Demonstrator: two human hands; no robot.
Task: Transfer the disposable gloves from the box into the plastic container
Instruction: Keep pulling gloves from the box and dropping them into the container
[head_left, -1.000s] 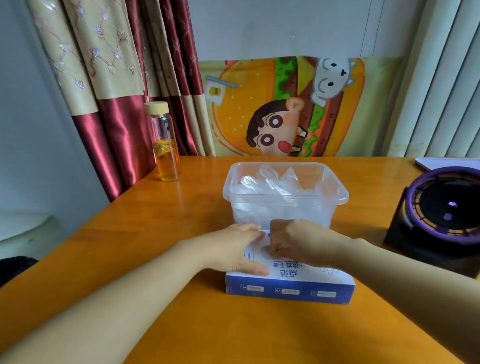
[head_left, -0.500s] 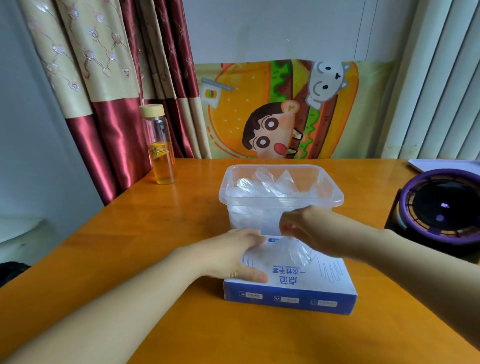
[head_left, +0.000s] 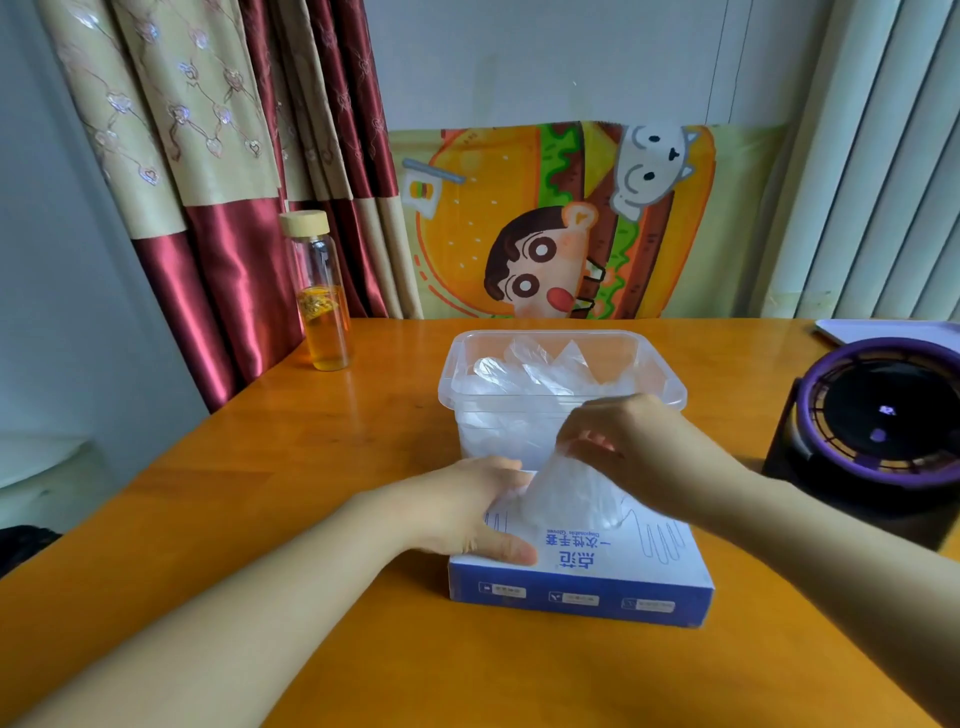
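Observation:
A blue and white glove box (head_left: 582, 582) lies flat on the orange table near me. Just behind it stands a clear plastic container (head_left: 563, 343) holding several crumpled transparent gloves (head_left: 540, 374). My left hand (head_left: 467, 512) rests on the box's left side, thumb along the top edge, holding it down. My right hand (head_left: 639, 447) pinches a thin transparent glove (head_left: 566, 493) and holds it stretched up out of the box top, in front of the container's near wall.
A glass bottle of orange liquid with a wooden cap (head_left: 319, 296) stands at the back left. A black and purple round device (head_left: 883, 431) sits at the right, a white flat item (head_left: 893, 330) behind it. Curtains hang at the left table edge.
My right hand has pinched a glove at the box opening and lifted it up and toward the container. My left hand stays pressed on the box.

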